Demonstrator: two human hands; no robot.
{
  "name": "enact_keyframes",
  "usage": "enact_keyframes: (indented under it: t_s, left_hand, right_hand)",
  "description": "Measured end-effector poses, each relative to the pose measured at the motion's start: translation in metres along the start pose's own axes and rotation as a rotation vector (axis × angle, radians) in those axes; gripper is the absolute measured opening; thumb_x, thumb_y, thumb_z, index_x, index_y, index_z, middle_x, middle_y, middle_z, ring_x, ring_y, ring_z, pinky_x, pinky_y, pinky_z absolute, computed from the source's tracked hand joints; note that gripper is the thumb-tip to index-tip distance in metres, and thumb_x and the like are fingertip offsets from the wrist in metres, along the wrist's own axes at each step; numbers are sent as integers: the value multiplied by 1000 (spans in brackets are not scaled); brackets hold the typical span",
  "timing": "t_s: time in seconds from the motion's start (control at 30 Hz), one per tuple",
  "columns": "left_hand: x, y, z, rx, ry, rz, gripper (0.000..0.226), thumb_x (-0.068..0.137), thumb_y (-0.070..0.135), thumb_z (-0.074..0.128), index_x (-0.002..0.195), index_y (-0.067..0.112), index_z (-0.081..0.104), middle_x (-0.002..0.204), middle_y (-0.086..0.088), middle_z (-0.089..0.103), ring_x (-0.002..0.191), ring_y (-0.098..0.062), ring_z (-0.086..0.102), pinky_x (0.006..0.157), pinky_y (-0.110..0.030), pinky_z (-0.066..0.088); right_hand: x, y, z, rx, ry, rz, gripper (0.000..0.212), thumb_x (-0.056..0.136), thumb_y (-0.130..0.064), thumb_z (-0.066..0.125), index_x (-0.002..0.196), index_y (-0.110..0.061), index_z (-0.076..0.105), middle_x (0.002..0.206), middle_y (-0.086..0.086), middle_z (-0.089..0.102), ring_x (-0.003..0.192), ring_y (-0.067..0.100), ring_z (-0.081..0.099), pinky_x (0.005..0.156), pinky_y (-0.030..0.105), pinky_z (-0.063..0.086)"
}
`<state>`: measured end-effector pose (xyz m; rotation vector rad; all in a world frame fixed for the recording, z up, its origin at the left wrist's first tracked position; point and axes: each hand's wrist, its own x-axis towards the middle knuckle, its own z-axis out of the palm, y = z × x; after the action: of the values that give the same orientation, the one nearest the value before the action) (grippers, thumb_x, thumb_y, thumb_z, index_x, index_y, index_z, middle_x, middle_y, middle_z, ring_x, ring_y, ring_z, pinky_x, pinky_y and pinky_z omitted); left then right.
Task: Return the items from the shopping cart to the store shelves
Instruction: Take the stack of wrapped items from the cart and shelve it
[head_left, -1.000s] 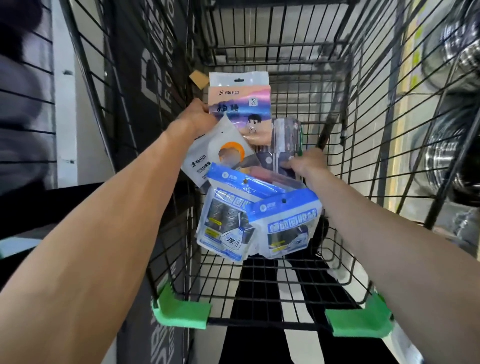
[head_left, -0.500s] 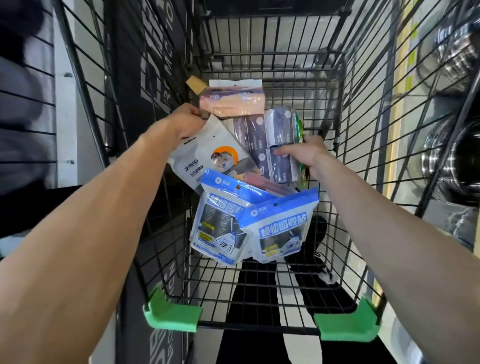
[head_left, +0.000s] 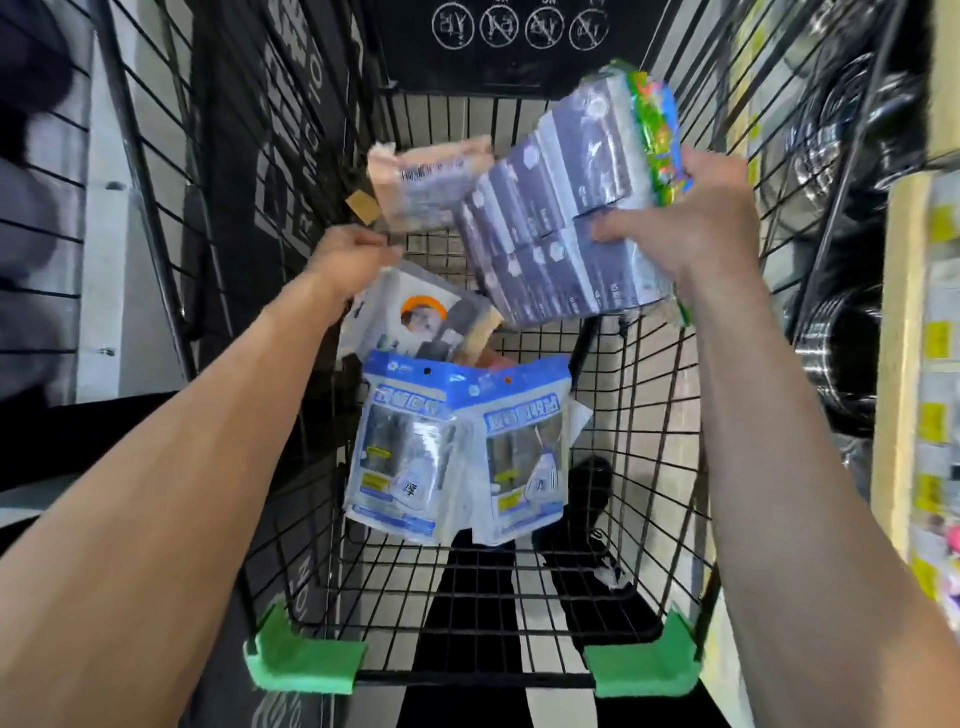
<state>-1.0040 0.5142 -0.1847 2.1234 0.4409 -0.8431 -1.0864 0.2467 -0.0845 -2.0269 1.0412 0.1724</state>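
right hand (head_left: 691, 218) grips purple packs (head_left: 561, 218) | left hand (head_left: 353, 254) pinches pink pack (head_left: 426, 187) | blue pouches (head_left: 457, 452): print blurred, unreadable | cart (head_left: 649, 389)

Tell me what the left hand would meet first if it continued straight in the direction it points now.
Probably the pink packet, which lies just beyond the left hand, up and to the right of its fingers. Depth is unclear and the frame is blurred, so the hand might pass below it and reach the cart wall instead.

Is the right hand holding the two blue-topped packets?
No, the right hand grips a stack of dark packs; the blue-topped packets lie in the cart.
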Motion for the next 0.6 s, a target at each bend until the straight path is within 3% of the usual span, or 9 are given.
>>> enact_keyframes:
  t_s: [0.07,0.13,0.17,0.23,0.3,0.37,0.43,0.5,0.6]
  left_hand:
    - [2,11,4,20,17,124,30,92,29,70,116,12,67,108,0,65,94,-11,59,70,-10,47]
    - [-6,26,8,40,42,210,36,91,44,65,114,17,70,109,3,71,100,-13,66,92,-29,52]
    - [-13,33,8,-24,36,222,37,92,48,61,111,18,71,107,4,73,97,-12,68,95,-34,52]
    - [-25,48,8,-315,-76,172,38,96,51,54,108,20,71,100,4,76,90,-10,72,92,-34,54]
    - [-35,58,-1,-501,-196,92,41,96,53,51,111,21,71,99,1,78,91,-16,75,84,-36,60]
    - [-41,61,-20,-475,-232,80,40,90,54,60,108,22,74,113,-7,75,105,-25,72,90,-42,59]
    - [-46,65,-42,-388,-251,104,39,85,50,68,109,20,74,126,-11,69,117,-31,65,101,-49,51]
    - [-50,71,-62,-322,-294,144,31,91,39,65,110,15,68,114,-5,70,105,-25,68,94,-45,53]
    - [-64,88,-82,-256,-285,230,29,91,32,66,112,11,64,103,1,70,94,-17,66,84,-36,54]
  right_hand:
    - [-5,-8,-10,79,13,-42,77,38,-39,93,109,-25,67,102,-8,70,90,14,69,79,35,60]
    - [-11,-12,-19,218,8,-62,63,41,-32,94,97,-25,68,92,-9,73,79,7,72,71,33,62]
    - [-16,-13,-22,296,-13,-67,50,47,-24,94,89,-24,66,85,-11,73,70,-1,71,66,25,60]
    - [-25,-10,-24,425,-32,-38,41,58,-12,92,83,-21,62,78,-13,69,57,-10,64,62,17,57]
    - [-29,-2,-24,528,-21,-10,44,58,-10,92,95,-16,68,82,-9,75,69,3,72,73,28,62]
    - [-32,4,-26,551,-11,2,52,58,-14,94,104,-13,70,91,-5,77,78,8,73,73,24,61]
    - [-36,9,-28,546,8,1,49,60,-17,94,101,-16,67,92,-7,74,72,-2,69,61,11,53]
    - [-38,14,-28,563,29,-35,38,63,-16,93,83,-20,62,82,-10,69,61,-6,63,58,11,49]
    - [-55,1,-32,548,100,-90,44,57,-26,95,81,-3,67,79,4,72,63,10,60,59,25,53]
